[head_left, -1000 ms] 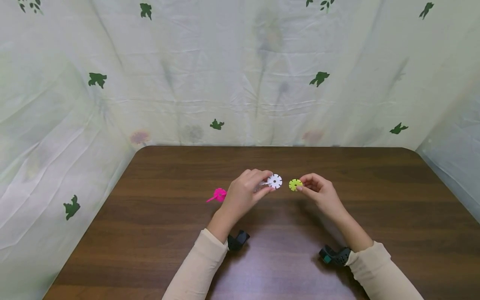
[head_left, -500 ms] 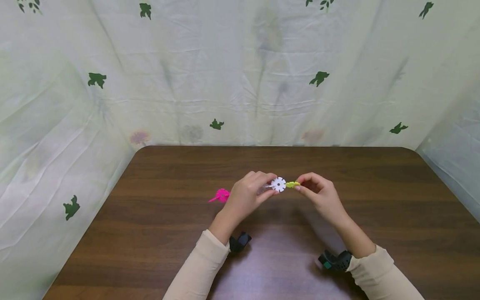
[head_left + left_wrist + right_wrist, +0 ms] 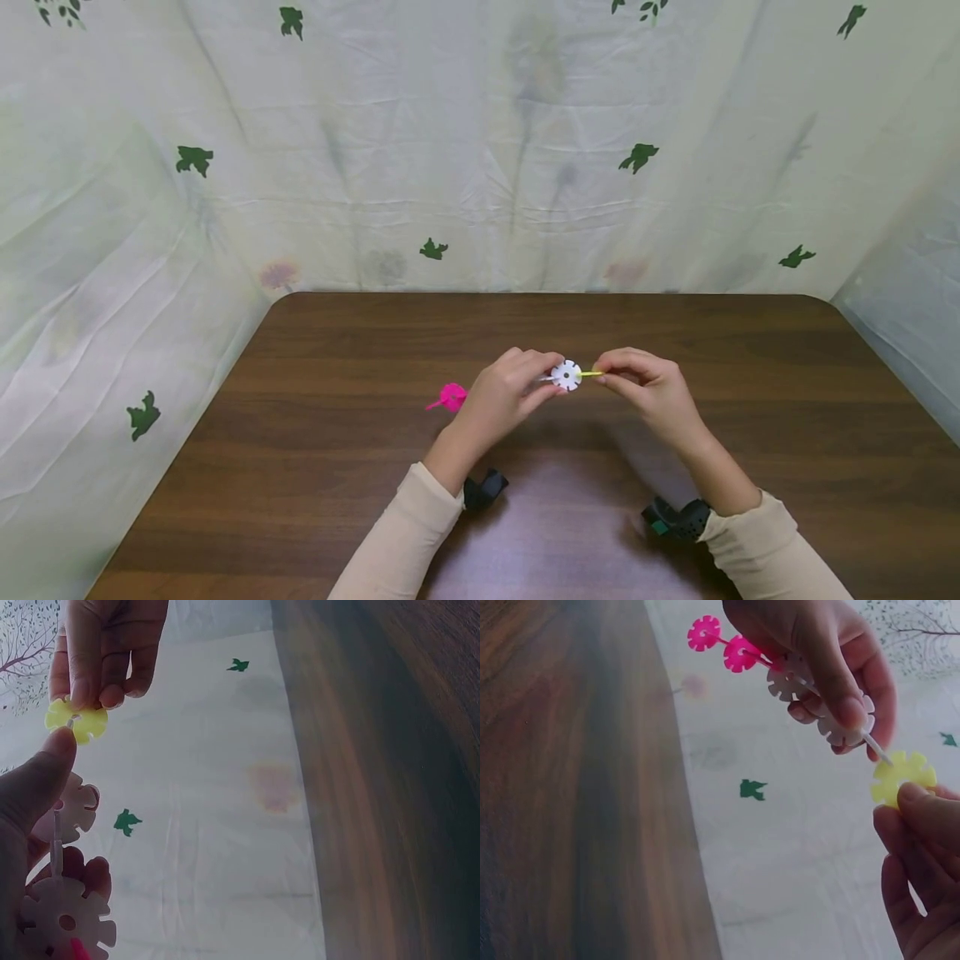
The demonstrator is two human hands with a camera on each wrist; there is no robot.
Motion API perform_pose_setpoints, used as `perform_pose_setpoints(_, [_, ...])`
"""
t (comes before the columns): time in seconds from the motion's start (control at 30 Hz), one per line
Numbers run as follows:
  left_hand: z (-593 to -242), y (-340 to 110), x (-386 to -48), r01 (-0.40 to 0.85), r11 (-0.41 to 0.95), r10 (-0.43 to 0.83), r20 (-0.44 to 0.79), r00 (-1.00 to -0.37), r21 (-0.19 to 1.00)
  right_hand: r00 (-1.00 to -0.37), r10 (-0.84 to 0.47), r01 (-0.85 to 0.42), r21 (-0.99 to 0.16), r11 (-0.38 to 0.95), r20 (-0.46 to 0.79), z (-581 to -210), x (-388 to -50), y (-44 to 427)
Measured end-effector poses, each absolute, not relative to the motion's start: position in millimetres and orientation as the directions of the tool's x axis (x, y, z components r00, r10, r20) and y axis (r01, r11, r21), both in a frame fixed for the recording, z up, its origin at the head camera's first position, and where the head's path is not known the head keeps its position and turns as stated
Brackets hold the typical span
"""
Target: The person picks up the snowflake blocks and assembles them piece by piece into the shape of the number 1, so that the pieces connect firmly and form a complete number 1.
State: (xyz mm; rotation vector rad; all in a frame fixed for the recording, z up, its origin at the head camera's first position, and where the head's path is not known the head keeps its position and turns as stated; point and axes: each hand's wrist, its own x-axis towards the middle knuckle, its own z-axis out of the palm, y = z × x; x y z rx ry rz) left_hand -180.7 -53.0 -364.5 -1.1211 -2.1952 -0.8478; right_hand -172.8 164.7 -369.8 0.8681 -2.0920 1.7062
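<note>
My left hand (image 3: 498, 396) grips a chain of notched plastic discs, with a white disc (image 3: 566, 375) pinched at its right end. Pink discs (image 3: 740, 654) form the chain's other end and stick out behind that hand. Between thumb and fingertips, my right hand (image 3: 652, 392) pinches a yellow notched disc (image 3: 904, 780), seen edge-on in the head view. The yellow disc's edge meets the end of the chain in the right wrist view; how deep it sits in a slot cannot be told. Left-hand fingers hide part of the white discs.
Both hands are held above a brown wooden table (image 3: 360, 467). A pale curtain (image 3: 480, 150) with green bird shapes hangs behind the table's far edge and at both sides. Dark wrist devices, including one at the right wrist (image 3: 678, 518), sit just over the tabletop.
The yellow disc has turned from face-on to edge-on and come up against the white disc. My left hand and the chain have shifted slightly to the right.
</note>
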Motion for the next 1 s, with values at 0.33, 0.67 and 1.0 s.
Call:
perform_pose_setpoints(0.33, [-366, -49, -179, 0.845, 0.461, 0.522, 0.687, -0.505, 0.271, -0.685, -0.315, -0.72, -0.676, 0.156, 0.657, -366, -173, 166])
perform_pose_setpoints(0.67, [-368, -47, -179, 0.825, 0.471, 0.471, 0.702, -0.535, 0.313, -0.792, -0.154, -0.611, -0.772, 0.178, 0.591, -349, -155, 148])
perform_pose_setpoints(1.0, [-370, -42, -178, 0.806, 0.484, 0.445, 0.698, -0.561, 0.339, -0.875, -0.107, -0.48, -0.875, 0.065, 0.472, -370, -160, 143])
